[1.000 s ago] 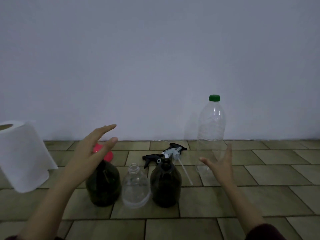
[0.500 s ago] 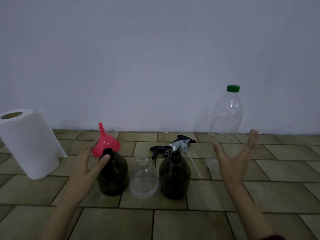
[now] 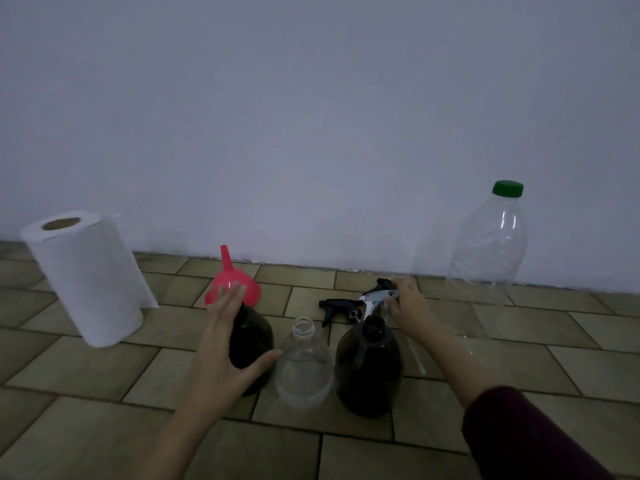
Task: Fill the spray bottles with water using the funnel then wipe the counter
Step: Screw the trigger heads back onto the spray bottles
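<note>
- My left hand sits at lower centre of the frame, fingers straight and spread, thumb out toward the clear bottle; the palm lies against the left dark spray bottle without curling round it.
- My right hand is right of centre, its fingers pinching the white spray head just behind the right dark spray bottle.
- Two black spray heads lie on the tiled worktop beside the white one.
- A small clear bottle stands uncapped between the two dark ones.
- The pink funnel rests mouth-down, spout up, behind the left dark bottle, partly hidden by my fingertips.
- The large clear water bottle with a green cap stands at right against the wall.
- A paper towel roll stands upright at left.
</note>
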